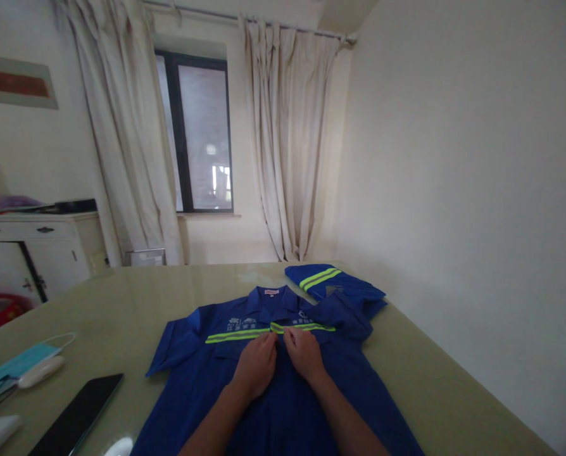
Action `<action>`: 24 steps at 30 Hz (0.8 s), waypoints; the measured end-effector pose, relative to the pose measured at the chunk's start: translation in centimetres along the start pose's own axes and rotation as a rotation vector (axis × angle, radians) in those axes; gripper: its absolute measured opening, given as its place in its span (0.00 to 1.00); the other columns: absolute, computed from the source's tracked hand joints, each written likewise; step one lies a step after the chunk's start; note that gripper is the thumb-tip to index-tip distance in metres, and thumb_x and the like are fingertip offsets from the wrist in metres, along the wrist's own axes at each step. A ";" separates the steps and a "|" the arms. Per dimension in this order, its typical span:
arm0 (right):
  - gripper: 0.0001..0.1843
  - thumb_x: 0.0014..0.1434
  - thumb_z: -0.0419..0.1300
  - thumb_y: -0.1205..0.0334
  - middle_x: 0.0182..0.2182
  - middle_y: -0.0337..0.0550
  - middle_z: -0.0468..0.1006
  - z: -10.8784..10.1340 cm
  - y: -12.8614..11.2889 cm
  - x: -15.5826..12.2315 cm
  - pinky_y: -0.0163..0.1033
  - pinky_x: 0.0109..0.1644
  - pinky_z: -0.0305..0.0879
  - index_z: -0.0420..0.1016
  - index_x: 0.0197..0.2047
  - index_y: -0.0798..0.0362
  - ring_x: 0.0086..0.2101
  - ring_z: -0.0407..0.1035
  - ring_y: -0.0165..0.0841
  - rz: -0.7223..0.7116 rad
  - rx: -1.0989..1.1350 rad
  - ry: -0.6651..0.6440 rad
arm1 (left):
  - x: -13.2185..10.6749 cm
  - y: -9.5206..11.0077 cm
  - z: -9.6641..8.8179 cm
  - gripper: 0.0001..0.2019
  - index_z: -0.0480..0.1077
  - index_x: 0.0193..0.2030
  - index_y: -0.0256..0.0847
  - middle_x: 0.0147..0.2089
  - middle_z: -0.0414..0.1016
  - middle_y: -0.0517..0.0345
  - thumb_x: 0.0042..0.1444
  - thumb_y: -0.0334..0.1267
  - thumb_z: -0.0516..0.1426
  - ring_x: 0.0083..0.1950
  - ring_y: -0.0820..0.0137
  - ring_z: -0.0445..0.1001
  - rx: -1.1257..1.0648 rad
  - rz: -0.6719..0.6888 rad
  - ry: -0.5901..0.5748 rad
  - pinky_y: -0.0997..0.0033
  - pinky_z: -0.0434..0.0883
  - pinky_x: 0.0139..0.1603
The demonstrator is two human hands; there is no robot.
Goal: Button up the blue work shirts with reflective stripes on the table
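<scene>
A short-sleeved blue shirt (273, 405) is lying front up on the table (159, 291), its collar (273, 304) pointing to the far side and its hem running toward the near edge of view. Both hands are resting over the middle of its chest, on either side of the front opening. The left hand (257, 364) is pinching the shirt just left of the opening, fingers curled; the right hand (304, 351) is doing likewise just right of it, a narrow gap separating the two. Fabric is lying under and between the fingers; fingertips are partly hidden, so a button there cannot be made out. The yellow-green band (245, 335) is crossing the chest just beyond the knuckles, its two halves meeting slightly out of line. The right sleeve is bunching up, the left one spreading flat. A folded blue garment (344, 288) is sitting at far right, well beyond the fingers. At near left, a black phone (76, 415) and a light-blue mask (21, 367) are lying apart from the shirt.
</scene>
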State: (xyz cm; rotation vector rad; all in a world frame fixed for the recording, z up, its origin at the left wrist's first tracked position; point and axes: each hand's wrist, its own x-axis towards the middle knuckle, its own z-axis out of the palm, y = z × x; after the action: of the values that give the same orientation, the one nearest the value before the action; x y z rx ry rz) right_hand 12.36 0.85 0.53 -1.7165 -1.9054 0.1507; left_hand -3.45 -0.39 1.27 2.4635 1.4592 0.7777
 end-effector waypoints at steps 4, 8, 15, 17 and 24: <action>0.21 0.74 0.47 0.57 0.34 0.45 0.84 -0.5 -0.5 -0.3 0.34 0.35 0.55 0.78 0.36 0.51 0.36 0.78 0.35 0.017 -0.055 -0.009 | -4.4 1.6 0.5 0.22 0.70 0.63 0.40 0.64 0.73 0.43 0.68 0.39 0.45 0.64 0.56 0.71 0.137 -0.078 -0.042 0.54 0.68 0.63; 0.21 0.74 0.46 0.55 0.36 0.47 0.84 -0.4 -0.9 -0.4 0.35 0.38 0.60 0.79 0.38 0.50 0.38 0.79 0.37 0.023 -0.095 -0.042 | -9.5 2.0 2.1 0.31 0.59 0.73 0.43 0.78 0.50 0.49 0.65 0.50 0.50 0.76 0.48 0.53 0.199 -0.105 -0.167 0.42 0.57 0.73; 0.15 0.70 0.49 0.61 0.41 0.48 0.84 -1.7 -1.8 -1.1 0.39 0.44 0.65 0.78 0.45 0.50 0.43 0.78 0.40 -0.045 -0.133 -0.122 | -9.5 2.2 1.9 0.31 0.50 0.76 0.46 0.78 0.45 0.60 0.68 0.49 0.44 0.78 0.56 0.48 0.199 -0.094 -0.175 0.44 0.52 0.76; 0.14 0.68 0.51 0.63 0.44 0.48 0.83 -2.4 -2.0 -2.1 0.40 0.47 0.66 0.78 0.46 0.49 0.45 0.78 0.40 -0.078 -0.134 -0.151 | -8.2 2.3 1.4 0.31 0.51 0.75 0.44 0.78 0.46 0.58 0.68 0.48 0.44 0.78 0.56 0.48 0.219 -0.099 -0.160 0.44 0.52 0.76; 0.26 0.70 0.52 0.55 0.70 0.49 0.62 -2.2 -0.4 -7.3 0.53 0.70 0.51 0.66 0.69 0.46 0.68 0.56 0.47 -0.142 -0.098 -0.167 | -3.5 0.4 1.2 0.30 0.56 0.74 0.41 0.77 0.52 0.52 0.67 0.46 0.44 0.77 0.56 0.51 0.239 -0.112 -0.130 0.44 0.53 0.75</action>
State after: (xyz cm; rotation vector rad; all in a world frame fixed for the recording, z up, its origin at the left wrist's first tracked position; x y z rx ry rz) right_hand 13.20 -6.70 0.12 -1.6694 -2.1818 0.1530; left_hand -3.85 -3.50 -0.84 2.5158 1.7104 0.4361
